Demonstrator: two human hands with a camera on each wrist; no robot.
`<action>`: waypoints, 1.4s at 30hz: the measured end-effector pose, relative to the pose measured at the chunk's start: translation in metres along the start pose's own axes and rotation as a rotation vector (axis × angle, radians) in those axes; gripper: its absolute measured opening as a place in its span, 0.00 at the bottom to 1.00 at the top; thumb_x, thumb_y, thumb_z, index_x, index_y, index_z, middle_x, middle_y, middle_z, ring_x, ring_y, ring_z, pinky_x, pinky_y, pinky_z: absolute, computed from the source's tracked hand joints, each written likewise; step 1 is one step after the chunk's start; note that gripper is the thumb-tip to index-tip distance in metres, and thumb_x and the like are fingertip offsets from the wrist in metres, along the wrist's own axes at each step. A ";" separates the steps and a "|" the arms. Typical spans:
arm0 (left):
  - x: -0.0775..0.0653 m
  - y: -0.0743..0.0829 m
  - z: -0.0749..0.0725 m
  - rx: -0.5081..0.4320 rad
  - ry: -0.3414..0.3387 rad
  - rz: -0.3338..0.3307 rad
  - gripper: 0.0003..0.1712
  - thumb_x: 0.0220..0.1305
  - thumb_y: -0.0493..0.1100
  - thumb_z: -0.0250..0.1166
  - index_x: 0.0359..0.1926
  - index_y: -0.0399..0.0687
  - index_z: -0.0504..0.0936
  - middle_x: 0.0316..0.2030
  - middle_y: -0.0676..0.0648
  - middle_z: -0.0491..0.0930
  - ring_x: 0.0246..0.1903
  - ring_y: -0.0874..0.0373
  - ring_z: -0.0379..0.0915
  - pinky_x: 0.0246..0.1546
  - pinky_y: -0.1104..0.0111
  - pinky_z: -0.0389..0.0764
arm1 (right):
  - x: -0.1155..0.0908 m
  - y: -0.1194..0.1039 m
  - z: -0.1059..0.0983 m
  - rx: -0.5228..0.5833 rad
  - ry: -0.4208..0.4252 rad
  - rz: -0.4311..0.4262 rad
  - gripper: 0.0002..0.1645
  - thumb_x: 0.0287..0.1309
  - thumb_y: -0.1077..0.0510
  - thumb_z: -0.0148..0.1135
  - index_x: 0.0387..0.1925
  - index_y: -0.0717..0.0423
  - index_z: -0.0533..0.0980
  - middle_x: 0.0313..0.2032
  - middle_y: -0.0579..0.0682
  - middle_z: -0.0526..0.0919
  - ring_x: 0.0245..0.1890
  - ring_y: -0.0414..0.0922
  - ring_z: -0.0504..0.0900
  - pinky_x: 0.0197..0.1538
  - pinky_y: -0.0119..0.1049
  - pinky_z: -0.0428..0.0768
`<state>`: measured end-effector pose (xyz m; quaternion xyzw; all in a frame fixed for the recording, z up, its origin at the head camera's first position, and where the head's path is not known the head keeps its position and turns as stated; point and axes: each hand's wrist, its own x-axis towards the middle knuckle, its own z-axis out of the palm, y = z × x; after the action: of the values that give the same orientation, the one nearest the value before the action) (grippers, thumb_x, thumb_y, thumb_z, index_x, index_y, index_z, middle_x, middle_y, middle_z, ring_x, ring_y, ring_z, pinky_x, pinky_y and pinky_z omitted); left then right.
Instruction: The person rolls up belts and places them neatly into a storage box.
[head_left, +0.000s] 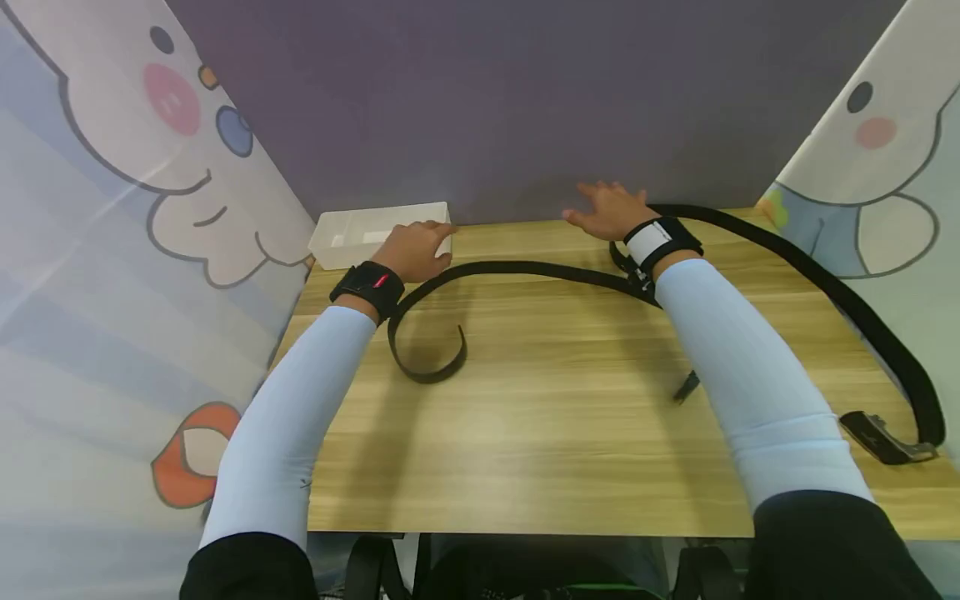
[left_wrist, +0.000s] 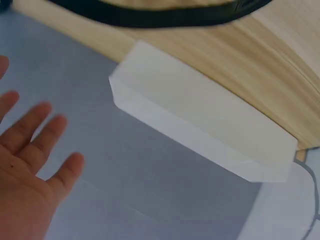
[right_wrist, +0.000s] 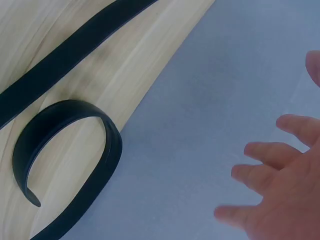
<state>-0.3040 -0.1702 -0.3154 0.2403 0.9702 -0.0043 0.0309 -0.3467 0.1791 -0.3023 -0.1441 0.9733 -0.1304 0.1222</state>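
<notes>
Our left hand (head_left: 415, 252), fingers spread, near white tray (head_left: 337, 252); our right hand (head_left: 611, 212), fingers spread, near desk's (head_left: 525, 433) far edge. Black strap (head_left: 525, 267) lies across desk, left end curled; second strap (head_left: 823, 280) arcs down right side to buckle (head_left: 891, 442).

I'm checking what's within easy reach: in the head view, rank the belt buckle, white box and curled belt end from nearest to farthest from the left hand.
1. White box: nearest, just left of the left hand.
2. Curled belt end: on the wearer's side of that hand.
3. Belt buckle: farthest, near the table's front right corner.
</notes>
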 end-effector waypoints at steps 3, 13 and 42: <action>-0.006 0.013 0.008 0.026 0.037 0.097 0.28 0.75 0.45 0.60 0.73 0.47 0.73 0.61 0.37 0.82 0.50 0.42 0.84 0.49 0.45 0.84 | -0.004 -0.004 -0.001 0.019 0.012 -0.029 0.49 0.78 0.34 0.42 0.84 0.56 0.41 0.82 0.69 0.45 0.81 0.71 0.45 0.77 0.75 0.47; -0.013 0.040 0.024 0.069 0.099 0.272 0.23 0.70 0.37 0.60 0.63 0.48 0.83 0.51 0.43 0.88 0.37 0.52 0.85 0.32 0.59 0.81 | -0.005 -0.016 0.004 0.054 0.073 -0.106 0.44 0.78 0.39 0.49 0.82 0.58 0.52 0.76 0.67 0.66 0.76 0.68 0.63 0.79 0.65 0.57; -0.082 0.054 0.110 0.264 0.053 0.491 0.14 0.68 0.35 0.65 0.42 0.60 0.91 0.45 0.51 0.87 0.42 0.53 0.84 0.36 0.62 0.82 | 0.019 -0.057 0.087 -0.186 0.122 -0.391 0.27 0.73 0.52 0.62 0.69 0.56 0.76 0.64 0.63 0.81 0.55 0.59 0.85 0.55 0.54 0.84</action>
<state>-0.1998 -0.1629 -0.4197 0.4703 0.8744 -0.1167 -0.0257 -0.3267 0.1017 -0.3713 -0.3326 0.9402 -0.0698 0.0217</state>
